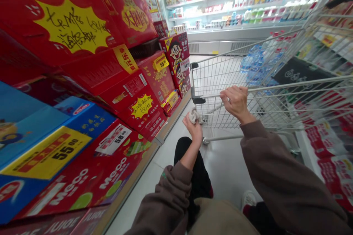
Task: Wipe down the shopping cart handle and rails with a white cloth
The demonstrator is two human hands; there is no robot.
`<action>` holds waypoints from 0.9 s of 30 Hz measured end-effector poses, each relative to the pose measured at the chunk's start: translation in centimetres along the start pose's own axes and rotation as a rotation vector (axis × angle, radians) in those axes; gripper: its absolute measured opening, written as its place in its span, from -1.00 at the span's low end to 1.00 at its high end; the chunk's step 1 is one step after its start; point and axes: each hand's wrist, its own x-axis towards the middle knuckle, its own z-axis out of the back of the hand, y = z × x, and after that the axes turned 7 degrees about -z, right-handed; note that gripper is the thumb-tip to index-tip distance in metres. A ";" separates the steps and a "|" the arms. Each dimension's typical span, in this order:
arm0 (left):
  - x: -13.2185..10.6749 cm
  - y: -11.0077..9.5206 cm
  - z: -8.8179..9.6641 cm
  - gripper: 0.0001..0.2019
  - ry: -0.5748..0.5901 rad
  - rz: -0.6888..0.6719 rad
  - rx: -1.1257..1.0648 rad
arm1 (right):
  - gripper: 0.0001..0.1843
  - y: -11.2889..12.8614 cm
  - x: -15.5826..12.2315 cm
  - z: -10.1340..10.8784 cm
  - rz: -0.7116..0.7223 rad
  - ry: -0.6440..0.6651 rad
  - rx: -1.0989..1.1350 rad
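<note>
A wire shopping cart [220,66] stands in front of me, its light metal bars reaching off to the right. My right hand [235,102] is closed around the top rail on its near side. Lower and to the left, my left hand [193,126] grips a crumpled pale cloth [195,115] beside the cart's front corner, close to a wheel [205,118]. A grey plastic corner piece [199,100] sits just above the cloth. Whether the cloth touches the cart's frame I cannot tell.
Stacked red and blue drink boxes [118,161] with price signs line the left side along a low shelf edge [162,137]. A lit refrigerated display [234,7] spans the back. Bottled-water packs [257,60] stand beyond the cart; red-and-white packages [331,147] lie at right.
</note>
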 end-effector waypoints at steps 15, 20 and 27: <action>7.1 -9.4 5.9 -0.52 0.258 -0.805 0.133 | -0.58 -1.3 -0.5 0.3 0.019 -0.120 0.049; 6.8 -11.9 7.9 -0.50 0.306 -1.075 0.112 | -0.50 -2.1 -1.0 0.4 0.050 -0.201 0.054; 5.7 -14.3 6.5 -0.45 0.556 -1.148 0.324 | -0.48 -3.2 -1.5 2.4 0.047 -0.191 0.086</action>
